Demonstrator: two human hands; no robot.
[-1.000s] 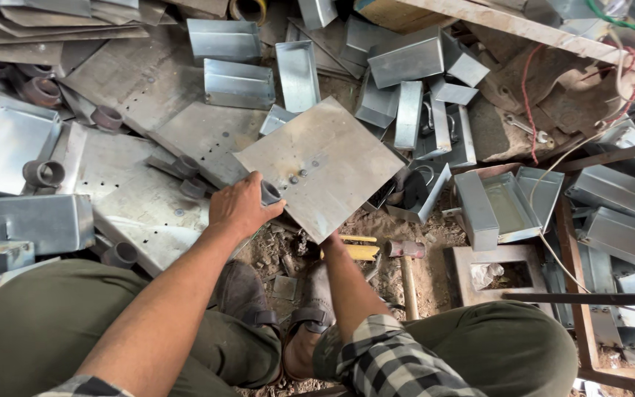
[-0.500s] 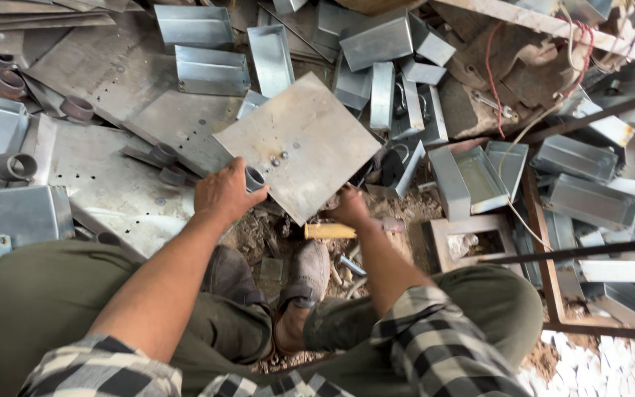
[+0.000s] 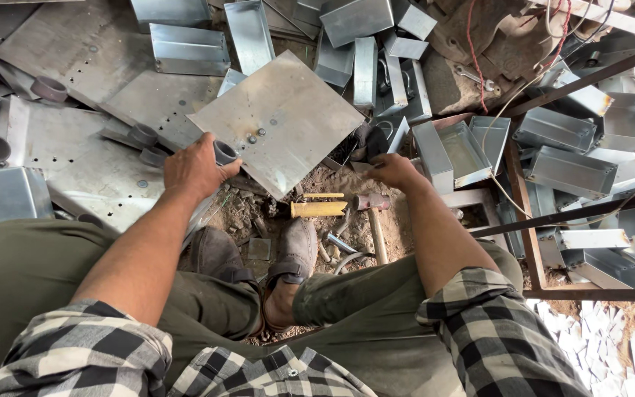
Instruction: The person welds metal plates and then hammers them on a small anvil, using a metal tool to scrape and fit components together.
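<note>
A person sits low over a dirt floor [image 3: 317, 184] littered with metal parts. The left hand [image 3: 194, 169] grips the nine o'clock edge of a square metal sheet [image 3: 281, 117], thumb beside a short grey pipe piece [image 3: 225, 152]. The right hand [image 3: 395, 170] reaches under the sheet's four o'clock corner. At six o'clock from the sheet lie a yellow-handled tool [image 3: 319, 209] and a hammer [image 3: 372, 213]. Open metal boxes [image 3: 567, 173] pile up toward three o'clock, flat perforated plates [image 3: 60, 158] toward nine.

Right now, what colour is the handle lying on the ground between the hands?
Yellow handle, clearest in the head view.
</note>
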